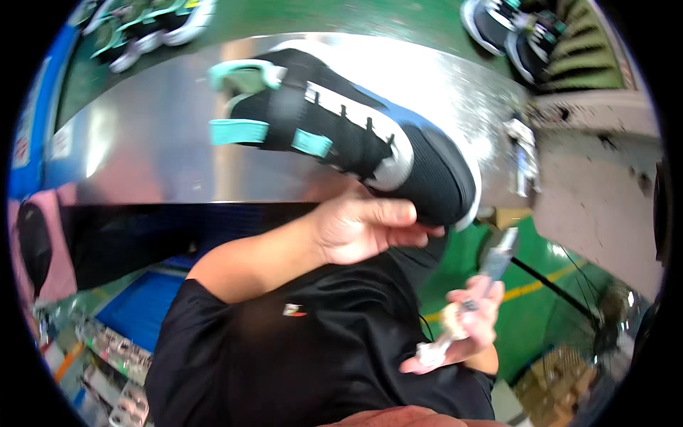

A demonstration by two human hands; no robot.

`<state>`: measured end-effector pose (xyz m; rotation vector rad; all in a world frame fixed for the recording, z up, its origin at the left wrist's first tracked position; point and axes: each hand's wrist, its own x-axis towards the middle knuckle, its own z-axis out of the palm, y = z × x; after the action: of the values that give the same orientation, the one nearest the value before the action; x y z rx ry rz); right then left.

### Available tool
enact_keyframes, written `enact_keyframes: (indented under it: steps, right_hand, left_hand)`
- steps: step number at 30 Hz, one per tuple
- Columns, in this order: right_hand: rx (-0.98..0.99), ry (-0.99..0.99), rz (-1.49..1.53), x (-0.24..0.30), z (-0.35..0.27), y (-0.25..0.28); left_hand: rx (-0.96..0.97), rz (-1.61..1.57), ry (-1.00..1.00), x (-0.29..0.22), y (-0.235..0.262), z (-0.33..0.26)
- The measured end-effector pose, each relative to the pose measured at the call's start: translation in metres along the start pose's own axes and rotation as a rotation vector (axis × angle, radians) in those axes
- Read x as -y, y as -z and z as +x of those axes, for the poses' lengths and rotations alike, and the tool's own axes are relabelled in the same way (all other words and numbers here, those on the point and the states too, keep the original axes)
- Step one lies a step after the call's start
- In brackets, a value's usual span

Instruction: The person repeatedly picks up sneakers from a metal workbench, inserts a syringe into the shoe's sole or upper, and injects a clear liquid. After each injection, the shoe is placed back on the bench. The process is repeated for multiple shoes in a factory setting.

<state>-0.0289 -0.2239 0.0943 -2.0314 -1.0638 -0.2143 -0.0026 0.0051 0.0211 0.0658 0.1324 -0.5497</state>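
My left hand reaches up from the lower left and grips a black knit shoe by the underside of its toe end. The shoe has teal heel tabs, a white panel and a white sole edge, and it hangs tilted over a shiny metal surface. Lower right, my right hand is closed on a slim grey-handled tool that points up toward the shoe's toe, with a bit of white material at its lower end. My black shirt fills the bottom centre.
More shoes lie on a green belt at the top left and top right. A white, worn machine housing stands at the right. Green floor with a yellow line shows below it. Cluttered shelves sit at the lower left.
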Motion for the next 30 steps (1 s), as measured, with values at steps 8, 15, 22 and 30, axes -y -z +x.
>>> enact_keyframes:
  steps: [8,15,22,30]
  right_hand:
    - [0.006,-0.102,-0.098,-0.100,0.028,-0.038]
    - [-0.127,-0.141,-0.070,-0.129,0.052,-0.048]
    - [-0.089,-0.149,-0.141,-0.144,0.052,-0.049]
    - [-0.114,-0.337,0.334,-0.163,0.021,-0.060]
  left_hand:
    - [-0.500,0.374,-0.294,-0.022,-0.013,-0.132]
    - [-0.394,0.724,-0.350,-0.082,-0.018,-0.041]
    - [-0.354,0.743,-0.262,-0.129,-0.023,0.118]
    - [-0.847,1.343,-1.270,-0.251,0.046,-0.017]
